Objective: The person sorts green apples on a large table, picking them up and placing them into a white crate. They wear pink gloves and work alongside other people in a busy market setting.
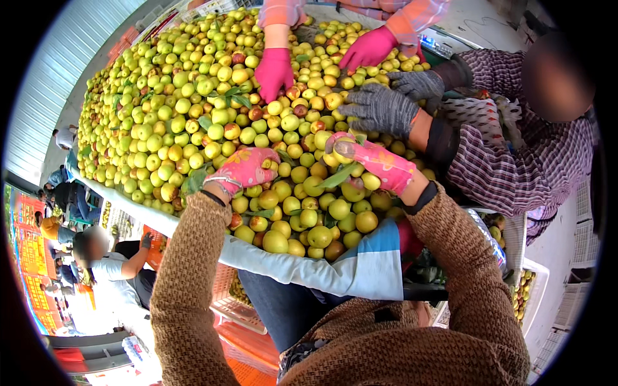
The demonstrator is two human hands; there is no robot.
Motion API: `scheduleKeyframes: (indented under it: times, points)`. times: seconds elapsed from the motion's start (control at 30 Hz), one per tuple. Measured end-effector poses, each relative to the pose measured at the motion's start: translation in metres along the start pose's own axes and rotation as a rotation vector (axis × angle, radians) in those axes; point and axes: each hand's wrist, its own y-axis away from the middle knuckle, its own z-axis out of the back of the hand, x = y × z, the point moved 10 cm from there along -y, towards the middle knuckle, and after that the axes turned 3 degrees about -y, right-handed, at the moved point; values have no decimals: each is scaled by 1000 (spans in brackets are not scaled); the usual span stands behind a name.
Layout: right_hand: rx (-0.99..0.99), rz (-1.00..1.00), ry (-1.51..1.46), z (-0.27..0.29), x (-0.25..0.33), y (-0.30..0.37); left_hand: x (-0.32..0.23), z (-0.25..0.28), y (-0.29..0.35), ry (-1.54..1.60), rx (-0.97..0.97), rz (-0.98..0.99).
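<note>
A big heap of yellow-green jujubes (193, 116), some blushed reddish brown, lies before me with a few loose leaves (338, 175) among them. My left hand (243, 168), in a pink flowered glove, rests low on the near part of the heap. Its fingers are curled in, and what they hold, if anything, is hidden. To the right, my right hand (383, 166) wears a matching glove with stained fingertips. Its fingers are closed round a jujube (335, 158), partly covered by them. A green leaf hangs just below those fingers.
Across the heap, a person's pink-gloved hands (275, 74) reach in. Another person's grey-gloved hands (380, 109) work close to my right hand. Pale blue cloth (309, 273) covers the near edge. Below stand orange crates (248, 347); a white crate (533, 289) of fruit is at right.
</note>
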Motion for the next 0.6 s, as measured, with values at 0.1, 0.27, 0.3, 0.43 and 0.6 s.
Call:
scheduleKeyframes:
  times: [0.1, 0.27, 0.3, 0.43, 0.6]
  points:
    - [-108, 33, -115, 10, 2, 11, -25, 15, 14, 239, -169, -58]
    - [-76, 108, -37, -2, 33, 77, -123, 1, 58, 1227, -160, -89]
    - [-87, 172, 10, -4, 45, 103, -155, -11, 60, 1290, -98, -141]
    - [-167, 446, 408, 7, 101, 262, -331, -54, 60, 1534, 158, -382]
    - [-1019, 400, 841, 91, 76, 528, -560, -176, 92, 1900, 845, -660]
